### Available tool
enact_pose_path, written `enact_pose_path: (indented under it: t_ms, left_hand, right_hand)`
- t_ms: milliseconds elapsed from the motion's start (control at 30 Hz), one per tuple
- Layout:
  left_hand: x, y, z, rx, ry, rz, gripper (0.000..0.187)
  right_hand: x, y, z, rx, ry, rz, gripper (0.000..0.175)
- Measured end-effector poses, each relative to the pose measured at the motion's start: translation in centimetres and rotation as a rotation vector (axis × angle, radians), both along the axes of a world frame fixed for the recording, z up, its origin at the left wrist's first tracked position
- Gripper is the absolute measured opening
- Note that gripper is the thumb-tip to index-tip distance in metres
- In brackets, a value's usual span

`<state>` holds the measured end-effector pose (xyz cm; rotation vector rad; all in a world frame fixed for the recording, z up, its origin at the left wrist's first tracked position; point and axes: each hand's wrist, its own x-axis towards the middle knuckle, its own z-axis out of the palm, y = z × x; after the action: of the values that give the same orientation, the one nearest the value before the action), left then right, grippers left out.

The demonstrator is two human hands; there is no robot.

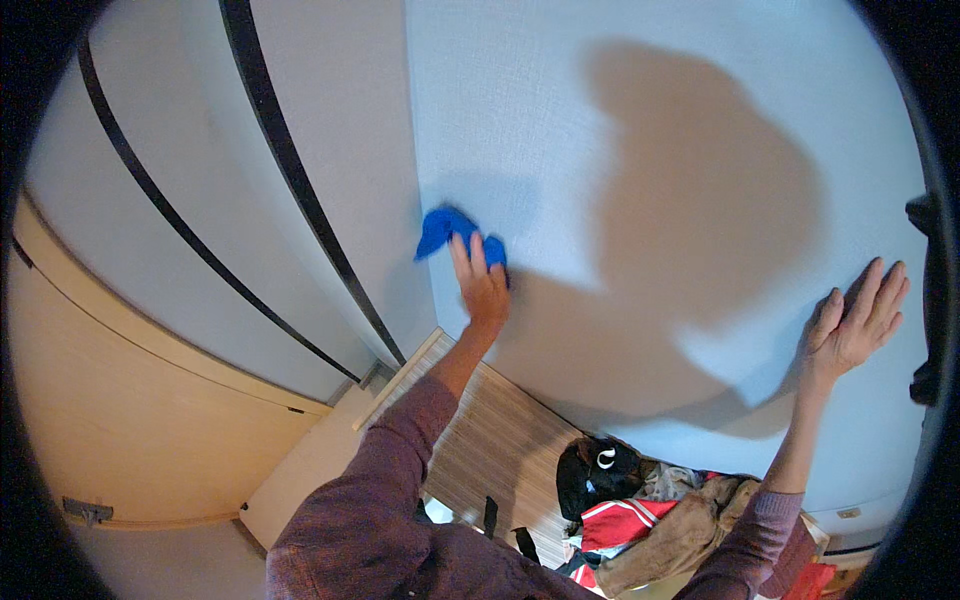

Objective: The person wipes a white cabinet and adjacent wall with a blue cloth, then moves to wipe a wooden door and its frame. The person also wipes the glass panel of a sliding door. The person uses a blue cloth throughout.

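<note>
My left hand [484,289] presses a bright blue cloth [450,223] against the pale, textured wall [510,135]. The cloth is bunched under the fingertips, close to the corner where this wall meets another. Far to the right, my right hand [855,330] lies against the same wall with its fingers spread and nothing in it. Both forearms come from purple sleeves. A large shadow of head and arms falls on the wall between the hands.
Black strips [300,180] run down the left wall. A light wood cabinet door [150,390] stands at lower left. Below the hands is a wood-grain surface [502,427], with a pile of clothes [675,525] at its right. Dark fittings [921,214] edge the far right.
</note>
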<state>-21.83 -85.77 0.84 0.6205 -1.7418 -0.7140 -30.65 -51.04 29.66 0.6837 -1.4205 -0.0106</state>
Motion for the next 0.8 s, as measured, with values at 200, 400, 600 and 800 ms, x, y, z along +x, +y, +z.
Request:
enact_pose_path:
  t_ms: [200,400,600,800]
  left_hand:
    - [-0.4,0.3,0.2,0.133,0.115,0.066,0.050]
    - [-3.8,-2.9,21.5,-0.699,0.346,0.054,0.055]
    - [-3.4,-8.1,35.9,-0.953,0.564,0.103,0.047]
    - [-3.6,-12.1,27.1,-0.764,0.527,0.070,0.050]
  right_hand:
    - [0.0,0.1,0.0,0.020,0.025,0.020,0.049]
    - [-0.1,0.1,0.2,0.006,0.017,0.030,0.048]
    - [0.0,0.1,0.0,0.031,0.012,0.006,0.046]
    - [0.4,0.4,0.4,0.082,0.040,0.119,0.042]
